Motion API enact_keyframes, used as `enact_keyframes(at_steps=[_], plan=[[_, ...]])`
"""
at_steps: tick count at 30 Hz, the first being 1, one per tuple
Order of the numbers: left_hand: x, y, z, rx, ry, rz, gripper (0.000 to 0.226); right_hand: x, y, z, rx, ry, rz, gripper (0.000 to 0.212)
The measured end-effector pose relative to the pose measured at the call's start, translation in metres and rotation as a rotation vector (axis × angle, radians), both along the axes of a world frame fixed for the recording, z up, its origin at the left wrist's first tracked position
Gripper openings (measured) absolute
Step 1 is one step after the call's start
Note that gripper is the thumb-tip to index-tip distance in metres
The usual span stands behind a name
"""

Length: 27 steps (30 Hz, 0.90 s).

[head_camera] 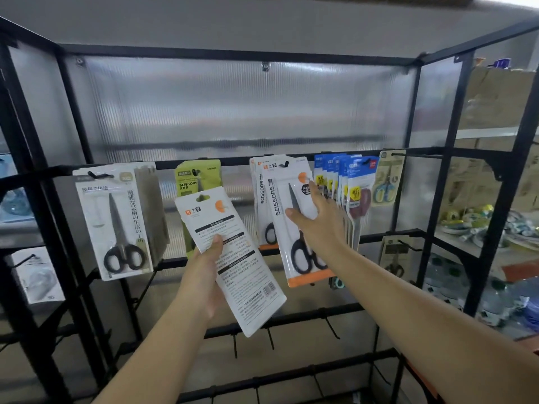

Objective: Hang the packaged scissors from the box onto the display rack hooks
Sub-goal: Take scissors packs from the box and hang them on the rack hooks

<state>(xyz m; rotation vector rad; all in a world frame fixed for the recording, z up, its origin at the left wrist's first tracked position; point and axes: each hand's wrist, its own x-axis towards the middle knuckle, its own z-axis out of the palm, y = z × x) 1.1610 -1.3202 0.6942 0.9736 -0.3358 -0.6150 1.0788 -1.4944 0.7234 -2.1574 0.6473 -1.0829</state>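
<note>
My left hand (pixel 208 268) grips a white scissors pack (pixel 233 258), its printed back facing me, tilted in front of the rack's middle. My right hand (pixel 316 220) holds the front white-and-orange scissors pack (pixel 287 205) by its right side; that pack hangs on a hook (pixel 283 164) of the upper rail with similar packs behind it. The black display rack (pixel 204 163) fills the view. The box is out of view.
A white pack with black scissors (pixel 112 220) hangs at left, a green pack (pixel 198 177) behind my left hand's pack, blue packs (pixel 354 182) and a beige pack (pixel 388 177) at right. Bare hooks (pixel 331 328) stick out of lower rails. Shelves with goods stand right.
</note>
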Motion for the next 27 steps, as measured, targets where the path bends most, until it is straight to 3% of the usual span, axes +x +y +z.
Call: enact_keyframes(at_steps=[8,11,15,20,24,27], plan=[[-0.011,-0.014,0.019,0.017,-0.014,0.095,0.029,0.011,-0.021,0.022,-0.002,0.224,0.055,0.073],[-0.017,-0.019,0.025,-0.008,-0.016,0.131,0.035,0.004,-0.03,0.028,-0.117,0.375,0.037,0.065],[-0.032,-0.031,0.03,-0.048,-0.042,0.157,0.048,-0.02,-0.032,0.025,-0.257,0.274,0.12,0.048],[-0.061,-0.056,0.029,-0.048,-0.082,0.191,0.034,-0.056,-0.029,0.017,-0.109,0.148,0.463,0.029],[-0.082,-0.07,0.027,-0.068,-0.151,0.144,0.033,-0.072,-0.029,0.013,0.159,0.285,0.738,0.039],[-0.096,-0.069,0.031,-0.064,-0.262,0.103,0.048,-0.081,-0.031,0.015,0.167,0.367,0.803,0.052]])
